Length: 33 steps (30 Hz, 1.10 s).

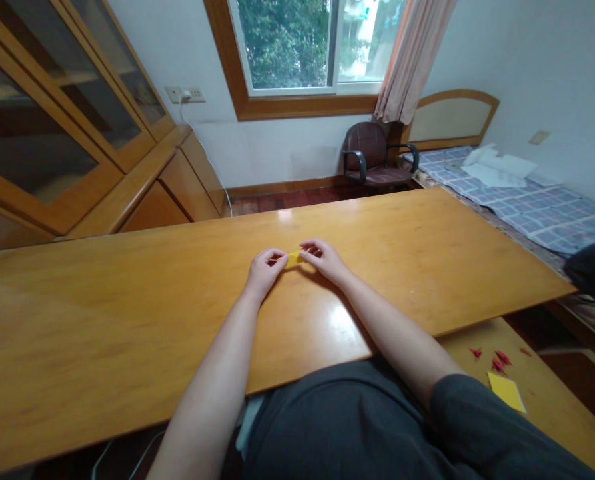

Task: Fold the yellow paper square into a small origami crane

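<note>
A small piece of yellow paper [294, 259] is held between my two hands, just over the wooden table [152, 293]. My left hand [266, 270] pinches its left end between thumb and fingers. At the other end, my right hand [323, 259] grips the paper the same way, with its remaining fingers curled. Only the middle of the paper shows plainly; its ends are partly covered by my fingers. It looks folded, though its exact folds are too small to make out.
On a lower wooden surface at the right lie several small red folded-paper pieces [498, 362] and a stack of yellow paper [506, 392]. A brown armchair [370, 157] stands beyond the table. Glass-doored cabinets [77, 113] are on the left, a bed [542, 207] on the right.
</note>
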Available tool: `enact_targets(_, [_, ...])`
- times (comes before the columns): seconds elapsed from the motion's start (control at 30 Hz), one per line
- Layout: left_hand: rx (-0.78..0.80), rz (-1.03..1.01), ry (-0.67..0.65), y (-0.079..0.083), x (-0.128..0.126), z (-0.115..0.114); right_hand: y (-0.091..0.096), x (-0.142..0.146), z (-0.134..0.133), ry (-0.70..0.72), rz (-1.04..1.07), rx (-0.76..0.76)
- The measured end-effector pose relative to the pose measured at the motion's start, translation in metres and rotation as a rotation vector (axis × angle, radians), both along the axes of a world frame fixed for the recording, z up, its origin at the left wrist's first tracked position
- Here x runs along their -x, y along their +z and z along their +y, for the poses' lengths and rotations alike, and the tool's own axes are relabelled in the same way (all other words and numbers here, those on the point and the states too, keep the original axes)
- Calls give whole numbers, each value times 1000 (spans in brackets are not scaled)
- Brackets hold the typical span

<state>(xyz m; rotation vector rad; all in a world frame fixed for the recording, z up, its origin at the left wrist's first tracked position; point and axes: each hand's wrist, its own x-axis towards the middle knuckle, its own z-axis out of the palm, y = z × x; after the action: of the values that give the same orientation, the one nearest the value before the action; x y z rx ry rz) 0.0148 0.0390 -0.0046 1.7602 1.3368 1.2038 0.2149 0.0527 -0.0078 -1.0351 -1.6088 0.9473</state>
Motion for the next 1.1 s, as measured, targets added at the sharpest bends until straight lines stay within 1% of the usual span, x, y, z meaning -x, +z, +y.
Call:
enact_targets(0.13, [4,33,-42,1,-2,-1,5,2,-5,72,-131,-9])
enact_targets(0.23, [-1,72,-67,2,-3,-2,6,2,-6,89,-148,3])
enact_targets(0.4, [-29,134,-85,2,-4,-3,7,2,-7,124,-213,-17])
enact_targets(0.6, [-27,121,-63,5,-5,-4,7,1,-7,60,-137,-1])
enact_targets(0.73, [-19,116,-56,7,-5,-4,7,1,-6,43,-109,11])
enact_targets(0.9, [2,51,-1,6,0,-1,0,-4,0,-40,-40,49])
enact_targets(1.0, [24,-41,79,4,5,2,-5,-6,5,-129,73,66])
enact_targets(1.1, [46,-102,151,2,8,5,-7,-6,6,-105,88,82])
